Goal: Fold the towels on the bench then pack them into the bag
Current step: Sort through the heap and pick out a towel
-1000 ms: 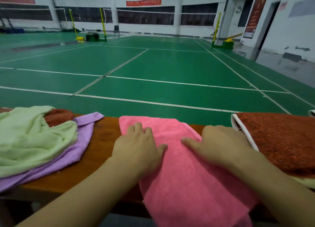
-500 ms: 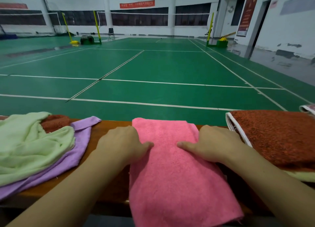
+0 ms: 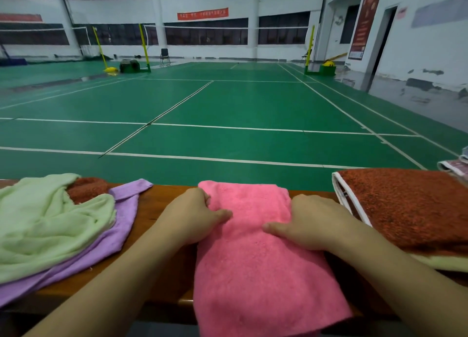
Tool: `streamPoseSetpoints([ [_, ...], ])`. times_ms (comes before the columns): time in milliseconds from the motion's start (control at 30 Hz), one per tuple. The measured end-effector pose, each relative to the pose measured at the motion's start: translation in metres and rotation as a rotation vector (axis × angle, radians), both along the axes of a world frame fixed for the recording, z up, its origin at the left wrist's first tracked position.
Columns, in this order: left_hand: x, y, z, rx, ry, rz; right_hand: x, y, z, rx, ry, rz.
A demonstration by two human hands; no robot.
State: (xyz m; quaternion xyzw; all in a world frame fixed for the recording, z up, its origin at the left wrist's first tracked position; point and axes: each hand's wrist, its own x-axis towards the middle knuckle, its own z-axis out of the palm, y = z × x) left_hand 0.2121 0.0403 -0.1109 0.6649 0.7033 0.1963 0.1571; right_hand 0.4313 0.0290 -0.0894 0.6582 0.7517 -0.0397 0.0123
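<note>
pink towel (image 3: 253,248) on bench (image 3: 162,205) | hands grip edges: left (image 3: 195,215), right (image 3: 309,225)

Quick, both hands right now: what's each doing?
Left hand: grips the left edge of the pink towel, thumb on top.
Right hand: grips its right edge the same way.

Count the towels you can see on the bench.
5: pink towel in the middle, rust towel at right, and at left the green towel over a purple towel and another rust one. More may be hidden.
</note>
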Motion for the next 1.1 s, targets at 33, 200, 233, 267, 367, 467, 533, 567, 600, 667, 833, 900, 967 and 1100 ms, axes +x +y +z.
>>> streamPoseSetpoints([
  [33,0.000,-0.001,-0.001,-0.014,0.023,-0.007,-0.001,-0.002,-0.001,0.000,-0.028,-0.014],
  [200,0.003,-0.006,0.000,-0.007,0.014,0.008,-0.001,0.007,-0.002,-0.109,0.120,0.009],
  [233,0.002,-0.006,-0.001,0.008,-0.012,0.019,-0.001,0.009,-0.004,-0.113,0.159,0.019],
  [267,0.002,-0.006,-0.002,0.032,-0.047,0.036,-0.001,0.010,-0.006,-0.101,0.195,0.020],
  [367,-0.002,-0.005,-0.005,0.140,-0.243,0.087,0.004,0.013,-0.009,-0.014,0.387,0.008],
  [467,-0.004,-0.001,-0.008,0.271,-0.452,0.092,0.010,0.014,-0.008,0.083,0.684,-0.083],
  [533,-0.005,0.002,-0.009,0.335,-0.569,0.096,0.010,0.013,-0.008,0.127,0.862,-0.164],
  [567,-0.005,0.003,-0.008,0.364,-0.609,0.097,0.010,0.014,-0.009,0.150,0.947,-0.193],
  [600,-0.004,0.004,-0.007,0.390,-0.634,0.096,0.010,0.014,-0.009,0.181,1.024,-0.216],
  [667,-0.001,0.005,-0.004,0.420,-0.697,0.053,0.011,0.016,-0.009,0.262,1.147,-0.234],
  [833,0.003,0.008,0.002,0.467,-0.811,-0.104,0.013,0.013,-0.002,0.441,1.362,-0.075],
  [900,0.005,0.007,0.007,0.524,-0.817,-0.126,0.015,0.010,0.001,0.526,1.387,-0.026],
  [967,0.008,0.007,0.014,0.570,-0.826,-0.149,0.018,0.008,0.005,0.614,1.369,0.017],
  [1100,0.014,0.009,0.030,0.670,-0.805,-0.178,0.018,0.000,0.013,0.686,1.394,0.087],
])
